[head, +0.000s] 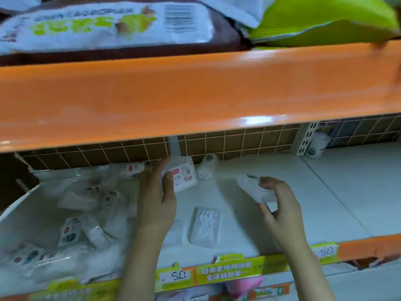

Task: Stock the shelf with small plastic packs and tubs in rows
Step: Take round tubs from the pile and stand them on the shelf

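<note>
My left hand (157,198) grips a clear plastic tub with a red-marked label (184,174), held near the back of the white shelf (282,192). My right hand (280,200) holds a small clear pack (253,187) just above the shelf, to the right of the tub. A clear tub of white floss picks (204,227) lies flat on the shelf between my two forearms. A jumble of several small plastic packs (71,224) covers the shelf's left part. One more white pack (207,168) leans at the back wall.
An orange shelf lip (195,94) overhangs above, carrying large bags (104,25). The back is a brown grid panel (227,142). A white upright bracket (306,140) and another pack (316,146) stand at the back right. Price tags (175,276) line the front edge.
</note>
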`<state>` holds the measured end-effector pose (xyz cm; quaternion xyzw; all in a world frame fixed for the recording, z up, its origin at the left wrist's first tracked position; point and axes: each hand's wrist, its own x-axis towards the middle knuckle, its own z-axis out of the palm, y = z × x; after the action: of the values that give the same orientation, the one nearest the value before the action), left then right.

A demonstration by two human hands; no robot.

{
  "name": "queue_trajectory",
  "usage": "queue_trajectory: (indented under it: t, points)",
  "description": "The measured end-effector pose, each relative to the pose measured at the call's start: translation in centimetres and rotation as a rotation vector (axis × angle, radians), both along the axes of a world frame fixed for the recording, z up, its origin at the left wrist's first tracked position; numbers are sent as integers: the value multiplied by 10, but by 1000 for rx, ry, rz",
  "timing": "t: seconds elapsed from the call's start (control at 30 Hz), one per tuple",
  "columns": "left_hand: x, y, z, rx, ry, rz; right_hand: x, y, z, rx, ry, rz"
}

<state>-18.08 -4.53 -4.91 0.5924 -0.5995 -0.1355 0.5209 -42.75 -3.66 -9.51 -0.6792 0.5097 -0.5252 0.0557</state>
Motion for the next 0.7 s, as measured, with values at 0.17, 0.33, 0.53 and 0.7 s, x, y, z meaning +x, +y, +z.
queue_trajectory:
  t: [0.17,0.33,0.53,0.7]
  points:
    - [-63,10,-14,66,116,25,-64,8,-1,-20,65,61]
    - [-143,14,-34,156,149,-48,-133,17,-4,-39,2,72]
    - [-203,30,-42,179,68,47,-189,16,-16,43,27,97]
    - [-213,38,-43,259,-14,65,-202,15,-27,109,53,86]
